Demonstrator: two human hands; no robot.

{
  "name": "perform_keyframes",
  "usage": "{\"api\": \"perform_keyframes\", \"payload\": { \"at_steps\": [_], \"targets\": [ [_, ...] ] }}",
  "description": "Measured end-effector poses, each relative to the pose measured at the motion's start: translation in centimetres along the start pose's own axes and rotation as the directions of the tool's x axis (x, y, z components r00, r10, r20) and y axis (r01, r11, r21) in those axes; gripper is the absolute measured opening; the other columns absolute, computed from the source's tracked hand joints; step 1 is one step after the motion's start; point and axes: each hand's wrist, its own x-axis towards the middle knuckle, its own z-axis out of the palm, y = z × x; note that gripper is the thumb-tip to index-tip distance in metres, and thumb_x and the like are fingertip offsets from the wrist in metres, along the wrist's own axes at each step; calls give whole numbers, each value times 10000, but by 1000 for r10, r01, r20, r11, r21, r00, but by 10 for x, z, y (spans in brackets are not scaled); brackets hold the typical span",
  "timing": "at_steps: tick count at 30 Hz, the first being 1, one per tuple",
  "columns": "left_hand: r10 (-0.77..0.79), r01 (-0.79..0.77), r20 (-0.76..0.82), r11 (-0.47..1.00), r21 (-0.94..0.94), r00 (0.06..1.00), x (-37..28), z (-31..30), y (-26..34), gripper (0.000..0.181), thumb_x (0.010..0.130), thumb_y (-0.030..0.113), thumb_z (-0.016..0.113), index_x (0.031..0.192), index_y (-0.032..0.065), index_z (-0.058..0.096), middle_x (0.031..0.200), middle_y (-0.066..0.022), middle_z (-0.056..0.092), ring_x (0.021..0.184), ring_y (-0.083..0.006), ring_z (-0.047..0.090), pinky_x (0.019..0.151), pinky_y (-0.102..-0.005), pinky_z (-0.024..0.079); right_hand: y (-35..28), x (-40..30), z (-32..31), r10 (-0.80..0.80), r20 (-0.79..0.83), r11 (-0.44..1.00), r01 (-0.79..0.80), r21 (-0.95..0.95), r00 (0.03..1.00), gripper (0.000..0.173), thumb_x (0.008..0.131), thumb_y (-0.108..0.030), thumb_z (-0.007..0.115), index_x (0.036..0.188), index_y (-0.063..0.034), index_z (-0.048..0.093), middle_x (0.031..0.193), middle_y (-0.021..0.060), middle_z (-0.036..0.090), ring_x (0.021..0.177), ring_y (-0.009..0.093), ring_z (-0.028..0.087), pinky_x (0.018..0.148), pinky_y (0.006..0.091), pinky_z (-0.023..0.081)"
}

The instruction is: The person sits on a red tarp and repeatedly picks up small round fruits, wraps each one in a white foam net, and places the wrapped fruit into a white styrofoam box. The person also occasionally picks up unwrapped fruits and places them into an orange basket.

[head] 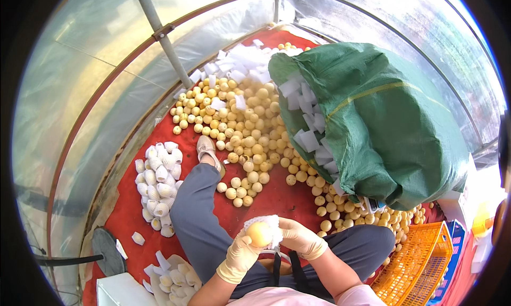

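My left hand [243, 252], in a pale thin glove, holds a round yellow fruit [259, 234] above my lap. A white foam net sleeve [274, 226] lies around the fruit's far and right sides; my right hand [297, 236], gloved alike, grips that sleeve at its right edge. Loose yellow fruits [255, 140] are spread over the red ground sheet [279, 202] beyond my legs. To the left lies a pile of fruits in white net sleeves [159, 186]. A large green woven sack [391, 126], its mouth towards the left, holds many white foam sleeves [309, 140].
An orange plastic crate [415, 262] stands at the right beside a blue crate [453, 250]. At lower left are a white box [123, 292], more sleeved fruits [179, 278] and a dark round disc [108, 252]. Plastic-film walls with metal poles [163, 36] curve around.
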Motion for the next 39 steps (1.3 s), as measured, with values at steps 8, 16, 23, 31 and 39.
{"api": "perform_keyframes", "payload": {
  "at_steps": [8, 16, 23, 31, 39],
  "targets": [
    [470, -243, 48, 366, 898, 882, 42, -76, -20, 697, 659, 52, 731, 1244, 73, 352, 1017, -71, 499, 930, -198, 529, 822, -313, 455, 24, 39, -2, -636, -29, 252, 172, -952, 771, 404, 691, 27, 609, 1083, -19, 527, 874, 128, 552, 771, 206, 555, 664, 292, 464],
    [228, -163, -369, 966, 199, 901, 68, -83, -7, 614, 726, 37, 676, 1248, 117, 365, 1125, -89, 518, 999, -229, 543, 785, -376, 515, -71, 153, -100, -742, 196, -120, 160, -980, 641, 377, 656, 21, 585, 1030, -22, 562, 979, 181, 569, 868, 333, 546, 784, 387, 449],
    [203, -98, -387, 957, 274, 900, 65, -64, 1, 670, 681, 27, 717, 1252, -17, 368, 1119, -103, 526, 1007, -191, 532, 877, -324, 453, -127, 182, -267, -697, -298, -396, -696, -599, 652, 365, 680, -48, 637, 1041, -55, 582, 873, 93, 582, 810, 308, 551, 720, 398, 455],
    [117, -100, 95, 980, -170, 989, 46, -75, -4, 650, 694, 28, 671, 1259, -30, 355, 1356, -178, 316, 1258, -241, 323, 1032, -362, 295, -51, 66, -101, -204, -337, 954, 108, -281, 919, 169, 817, -81, 588, 968, -12, 557, 917, 114, 633, 796, 166, 605, 723, 278, 493],
    [27, -228, 359, 816, 531, 933, 29, -58, -7, 783, 531, 375, 821, 1159, 56, 479, 1380, -174, 276, 1300, -311, 231, 1069, -422, 147, 30, 30, -12, -541, -243, 688, 258, -678, 805, 127, 781, 3, 615, 894, -20, 563, 1075, 82, 542, 1079, 201, 483, 915, 317, 387]
  ]
}}
